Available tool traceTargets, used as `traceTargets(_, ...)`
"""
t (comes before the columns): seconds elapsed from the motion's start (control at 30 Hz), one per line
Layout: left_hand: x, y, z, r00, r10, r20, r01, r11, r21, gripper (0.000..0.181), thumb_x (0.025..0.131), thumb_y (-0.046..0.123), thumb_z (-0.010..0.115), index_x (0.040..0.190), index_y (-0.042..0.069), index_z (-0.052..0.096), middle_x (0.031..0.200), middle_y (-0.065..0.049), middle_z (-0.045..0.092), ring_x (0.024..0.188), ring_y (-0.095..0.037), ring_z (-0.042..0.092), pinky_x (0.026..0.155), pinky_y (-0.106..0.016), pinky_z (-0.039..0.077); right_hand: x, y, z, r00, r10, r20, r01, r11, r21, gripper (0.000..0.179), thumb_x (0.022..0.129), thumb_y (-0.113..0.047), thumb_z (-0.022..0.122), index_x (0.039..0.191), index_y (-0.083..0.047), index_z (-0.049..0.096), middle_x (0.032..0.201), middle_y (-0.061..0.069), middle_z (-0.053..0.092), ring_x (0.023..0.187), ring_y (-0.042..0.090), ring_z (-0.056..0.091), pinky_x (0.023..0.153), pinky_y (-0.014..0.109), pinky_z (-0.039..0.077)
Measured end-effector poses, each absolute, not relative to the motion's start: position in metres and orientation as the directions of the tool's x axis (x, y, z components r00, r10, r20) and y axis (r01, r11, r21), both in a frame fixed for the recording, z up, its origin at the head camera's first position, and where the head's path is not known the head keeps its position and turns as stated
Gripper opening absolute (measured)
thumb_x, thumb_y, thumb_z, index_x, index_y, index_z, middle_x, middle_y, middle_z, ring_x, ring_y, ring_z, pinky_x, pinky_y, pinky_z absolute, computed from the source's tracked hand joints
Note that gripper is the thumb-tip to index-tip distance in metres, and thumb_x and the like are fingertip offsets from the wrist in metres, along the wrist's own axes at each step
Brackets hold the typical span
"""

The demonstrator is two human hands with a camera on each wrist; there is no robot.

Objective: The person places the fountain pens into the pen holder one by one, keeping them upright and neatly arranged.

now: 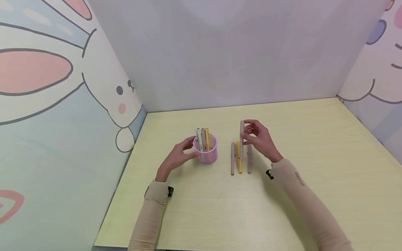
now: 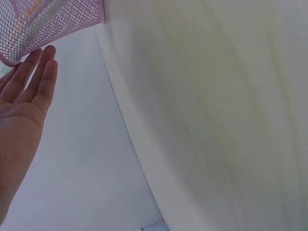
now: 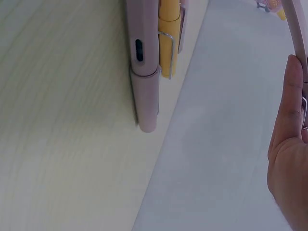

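Note:
My left hand [image 1: 177, 157] holds the rim of a pink mesh pen cup [image 1: 212, 157], thumb in front and fingers behind. Inside the cup stand pale green pens [image 1: 199, 139], a mauve pen [image 1: 203, 135] and a yellow pen [image 1: 207, 137]. To the right, my right hand [image 1: 261, 141] pinches another mauve pen [image 1: 242, 127], upright above the table. Below it lie a mauve pen [image 1: 232, 159], a yellow pen [image 1: 239, 162] and a second mauve pen [image 1: 249, 161], roughly side by side. The right wrist view shows the nearest lying pen [image 3: 144, 43] with its clip partly hidden.
A pale wood-grain table [image 1: 201, 209] carries everything. Behind it rises a plain light wall [image 1: 238, 55]. Walls with cartoon animals stand at the left [image 1: 62, 139] and right [image 1: 370, 83].

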State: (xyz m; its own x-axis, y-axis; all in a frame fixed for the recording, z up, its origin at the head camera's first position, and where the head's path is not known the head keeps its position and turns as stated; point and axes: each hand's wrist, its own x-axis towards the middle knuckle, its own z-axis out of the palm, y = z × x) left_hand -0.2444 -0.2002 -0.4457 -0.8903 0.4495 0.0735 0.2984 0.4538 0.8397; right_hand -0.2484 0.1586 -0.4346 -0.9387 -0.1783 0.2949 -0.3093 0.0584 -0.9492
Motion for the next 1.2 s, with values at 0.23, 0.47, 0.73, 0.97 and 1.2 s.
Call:
traceTargets(0.23,-0.245,-0.200,-0.444,-0.888,0.452,0.084,0.307,0.447,0.840,0.073,0.095,0.031,0.077,0.157,0.012,0.044,0.146,-0.012,0.058,0.133,-0.034,0.054,0.113,-0.052,0.043,-0.251,0.143,-0.429,-0.925,-0.167,0.340,-0.347,0.013,-0.938,0.048,0.097,0.007,0.065,0.143,0.007,0.048,0.110,0.020,0.056,0.094,0.017,0.063,0.068,0.033,0.064)
traceTargets(0.47,-0.245,-0.200,-0.445,-0.886,0.455,0.086,0.310,0.445,0.840,0.072,0.095,0.030,0.077,0.157,0.012,0.044,0.147,-0.012,0.057,0.134,-0.034,0.054,0.113,-0.051,0.043,-0.254,0.127,-0.422,-0.919,-0.149,0.366,-0.368,-0.018,-0.930,0.050,0.097,0.008,0.066,0.143,0.007,0.047,0.112,0.023,0.056,0.094,0.018,0.062,0.069,0.033,0.064)
traceTargets(0.73,-0.245,-0.199,-0.445,-0.885,0.457,0.084,0.310,0.446,0.840,0.071,0.096,0.027,0.077,0.157,0.011,0.044,0.147,-0.013,0.056,0.134,-0.034,0.053,0.113,-0.050,0.042,-0.256,0.116,-0.417,-0.915,-0.151,0.374,-0.375,-0.025,-0.927,0.050,0.097,0.009,0.066,0.143,0.006,0.048,0.113,0.024,0.056,0.093,0.018,0.063,0.068,0.033,0.064)
traceTargets(0.97,-0.246,-0.199,-0.445,-0.885,0.458,0.090,0.317,0.448,0.836,0.071,0.096,0.027,0.076,0.157,0.010,0.044,0.146,-0.013,0.057,0.133,-0.034,0.054,0.113,-0.049,0.043,-0.258,0.108,-0.419,-0.905,-0.147,0.399,-0.393,-0.066,-0.917,0.049,0.097,0.009,0.065,0.143,0.007,0.048,0.112,0.026,0.056,0.092,0.018,0.064,0.069,0.034,0.064)
traceTargets(1.2,-0.246,-0.200,-0.445,-0.881,0.463,0.098,0.325,0.443,0.836,0.070,0.096,0.025,0.076,0.156,0.008,0.044,0.145,-0.015,0.058,0.133,-0.034,0.054,0.113,-0.048,0.043,-0.262,0.098,-0.418,-0.893,-0.145,0.427,-0.408,-0.141,-0.902,0.049,0.097,0.011,0.064,0.142,0.008,0.047,0.111,0.024,0.056,0.092,0.017,0.065,0.069,0.036,0.064)
